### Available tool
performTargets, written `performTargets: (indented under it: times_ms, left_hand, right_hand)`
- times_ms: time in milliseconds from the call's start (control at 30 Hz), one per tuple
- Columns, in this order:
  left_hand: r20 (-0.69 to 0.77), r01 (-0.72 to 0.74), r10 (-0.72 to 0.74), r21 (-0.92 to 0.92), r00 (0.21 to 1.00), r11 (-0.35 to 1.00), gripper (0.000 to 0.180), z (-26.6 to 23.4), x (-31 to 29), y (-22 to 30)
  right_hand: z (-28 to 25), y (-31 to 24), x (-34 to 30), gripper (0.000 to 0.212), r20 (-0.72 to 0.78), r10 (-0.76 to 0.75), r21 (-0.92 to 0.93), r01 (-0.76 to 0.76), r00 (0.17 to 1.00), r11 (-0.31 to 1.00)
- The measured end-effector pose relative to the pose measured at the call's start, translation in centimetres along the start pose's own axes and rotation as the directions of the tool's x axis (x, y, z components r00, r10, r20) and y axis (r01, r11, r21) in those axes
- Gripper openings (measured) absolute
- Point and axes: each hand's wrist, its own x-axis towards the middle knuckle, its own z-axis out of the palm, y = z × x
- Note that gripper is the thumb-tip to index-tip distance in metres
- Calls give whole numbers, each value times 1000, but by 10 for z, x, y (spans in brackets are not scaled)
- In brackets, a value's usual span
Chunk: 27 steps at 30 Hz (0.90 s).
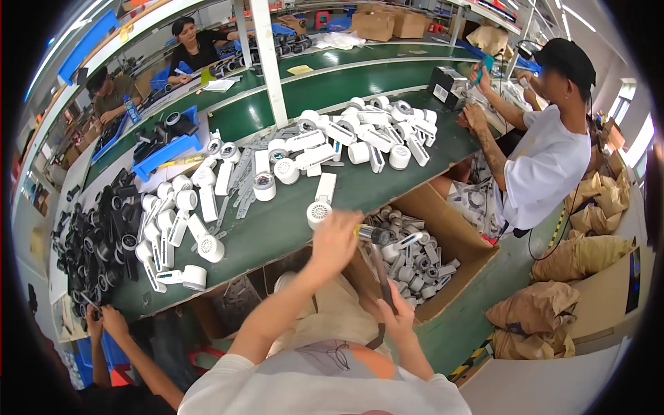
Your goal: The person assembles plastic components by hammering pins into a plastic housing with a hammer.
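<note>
My right hand [396,311] is wrapped round the dark handle of a hammer-like tool [382,275]. Its short, dark cylindrical head with a yellow band sits at the upper end, beside my left hand [335,241]. That left hand is smeared by motion, so its fingers and anything in them cannot be made out. Just beyond it, near the bench edge, lies a white part [319,211] with a round slotted head and a flat rectangular arm. Many similar white parts [373,131] are heaped farther back. More of them [181,228] lie to the left.
Below the bench stands a cardboard box [449,280] full of grey-and-white parts. Black parts [97,242] cover the left end, near a blue tray [166,155]. Another person's hands [104,319] work at lower left; a person in white [550,159] works at right.
</note>
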Motion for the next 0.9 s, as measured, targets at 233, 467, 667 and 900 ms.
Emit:
performTargets:
  times_ms: [233,467,667,900]
  left_hand:
    - [461,206,-537,592,706,779,79,35,89,-96]
    - [659,147,-204,142,724,979,38,-30,62,-96]
    - [568,-232,169,41,805,972,29,-66,15,-107]
    - [192,79,-69,-50,979,996,49,-97,-28,-129]
  right_hand:
    - [-7,9,-2,44,-57,26,81,-21,998,996]
    - [-7,24,-6,45,-6,126,134,-124,992,983]
    - [11,34,0,43,138,184,258,-215,973,942]
    - [33,31,8,44,213,101,299,-164,972,940]
